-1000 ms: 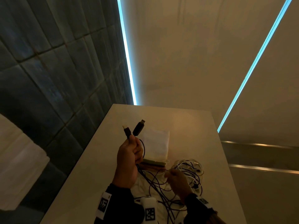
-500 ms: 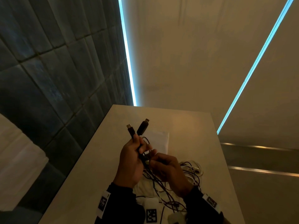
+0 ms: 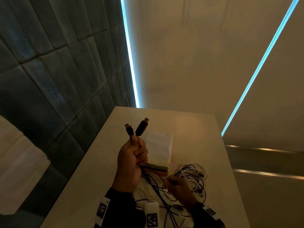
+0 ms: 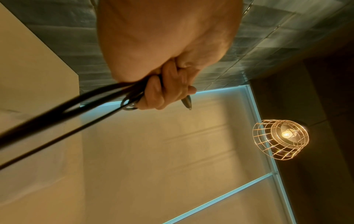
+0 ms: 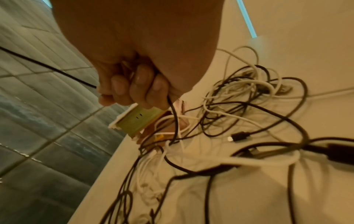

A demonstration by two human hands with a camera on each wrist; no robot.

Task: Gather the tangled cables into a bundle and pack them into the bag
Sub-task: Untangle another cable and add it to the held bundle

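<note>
My left hand [image 3: 134, 150] is raised above the table and grips black cables [image 4: 76, 109] in its fist. Two black USB plugs [image 3: 136, 129] stick up out of it. Lower right, my right hand [image 3: 169, 181] holds one black cable [image 5: 172, 112] with curled fingers just above the pile. The tangle of black and white cables [image 3: 192, 176] lies on the table and on a cream cloth [image 3: 148, 191]. A flat white bag [image 3: 159, 147] with a greenish edge [image 5: 138, 119] lies behind the hands.
The beige table [image 3: 189, 129] runs away from me, with a dark tiled wall [image 3: 57, 79] along its left edge. A wire-cage lamp [image 4: 280, 139] hangs overhead. Bare tabletop shows beyond the bag and left of my left hand.
My right hand had come up to my left hand half a second ago; it has now dropped back down and right along a black cable. The left hand still holds the plugs up.
</note>
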